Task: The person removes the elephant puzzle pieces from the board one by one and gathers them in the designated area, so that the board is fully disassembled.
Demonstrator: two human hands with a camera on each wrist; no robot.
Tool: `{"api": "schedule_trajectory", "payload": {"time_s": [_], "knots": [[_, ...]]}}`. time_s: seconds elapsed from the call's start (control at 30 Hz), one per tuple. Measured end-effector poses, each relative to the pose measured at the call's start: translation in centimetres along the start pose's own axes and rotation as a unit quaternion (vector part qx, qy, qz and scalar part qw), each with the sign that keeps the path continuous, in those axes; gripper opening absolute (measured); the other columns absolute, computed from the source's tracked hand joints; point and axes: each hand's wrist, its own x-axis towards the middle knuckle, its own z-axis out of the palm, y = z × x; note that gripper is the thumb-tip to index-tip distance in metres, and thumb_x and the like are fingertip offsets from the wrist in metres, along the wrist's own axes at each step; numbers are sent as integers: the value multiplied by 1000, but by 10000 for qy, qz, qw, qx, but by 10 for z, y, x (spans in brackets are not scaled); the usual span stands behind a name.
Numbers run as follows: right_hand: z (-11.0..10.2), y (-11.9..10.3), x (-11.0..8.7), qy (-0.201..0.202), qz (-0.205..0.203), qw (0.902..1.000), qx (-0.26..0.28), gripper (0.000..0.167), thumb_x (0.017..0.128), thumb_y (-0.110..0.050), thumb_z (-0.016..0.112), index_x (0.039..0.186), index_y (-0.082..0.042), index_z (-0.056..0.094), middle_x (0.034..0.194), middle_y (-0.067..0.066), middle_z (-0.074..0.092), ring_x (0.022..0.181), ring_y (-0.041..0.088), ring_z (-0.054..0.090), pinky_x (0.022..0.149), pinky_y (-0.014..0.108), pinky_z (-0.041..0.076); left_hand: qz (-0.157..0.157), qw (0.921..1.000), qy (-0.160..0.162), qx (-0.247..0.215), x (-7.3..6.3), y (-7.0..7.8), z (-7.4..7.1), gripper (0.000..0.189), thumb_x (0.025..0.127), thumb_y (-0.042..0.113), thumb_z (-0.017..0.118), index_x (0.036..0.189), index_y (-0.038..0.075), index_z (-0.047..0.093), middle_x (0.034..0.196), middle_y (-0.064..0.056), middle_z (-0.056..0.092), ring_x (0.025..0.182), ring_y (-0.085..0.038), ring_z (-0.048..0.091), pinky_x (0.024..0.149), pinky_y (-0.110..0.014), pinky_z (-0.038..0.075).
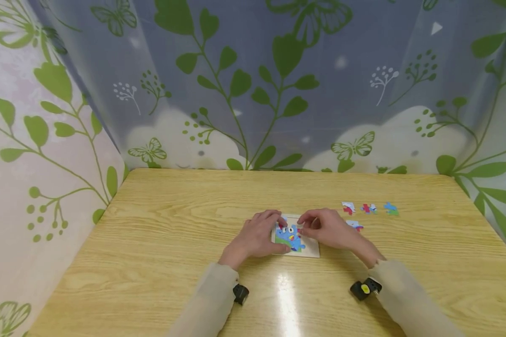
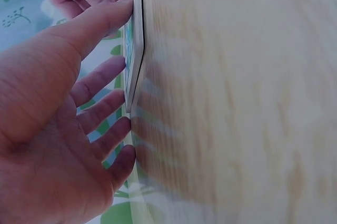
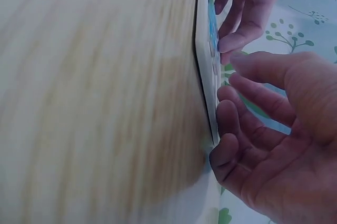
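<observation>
A small jigsaw puzzle [image 1: 293, 241] with a blue, big-eyed figure on green lies partly assembled in a pale wooden tray [image 1: 311, 252]. My left hand [image 1: 256, 236] spans the tray's left side, its thumb along the near part and its fingers at the far part. In the left wrist view those fingers are spread and nearly straight. At the puzzle's upper right, my right hand [image 1: 326, 228] has thumb and index finger around a small puzzle piece [image 1: 299, 230] with red on it, mostly hidden by the fingers. The right wrist view shows its other fingers bent beside the tray's edge.
Right of the tray, several loose puzzle pieces [image 1: 368, 208] lie on the wood-grain table [image 1: 173, 220]; one piece [image 1: 355, 225] is close behind my right hand. A patterned curtain [image 1: 253, 93] hangs along the table's far edge.
</observation>
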Motion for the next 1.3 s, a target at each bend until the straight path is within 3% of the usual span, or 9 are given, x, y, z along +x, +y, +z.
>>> {"api": "schedule_trajectory", "payload": {"time_s": [0.37,0.83,1.3], "knots": [[3,0,5,-256,39,9997,9,22,93,-16,73,113,-6,74,87,2,65,71,12,55,63,24,46,-109,9999,-47,-104,3,-1,1,50,86,42,79,127,23,60,161,-3,41,148,-35,38,119,-59,31],[8,-2,7,-184,-38,9996,-188,26,88,-20,81,109,-7,73,85,1,62,72,12,52,62,24,43,-104,9999,-56,-43,3,-1,1,50,86,43,79,128,24,60,162,-3,40,149,-35,36,118,-62,31],[14,-10,11,-209,806,9961,278,26,87,-14,80,108,-5,67,90,4,61,78,16,52,68,27,44,-134,9999,-77,-38,3,0,0,51,86,43,79,130,23,60,163,-4,39,150,-35,35,119,-62,29]]}}
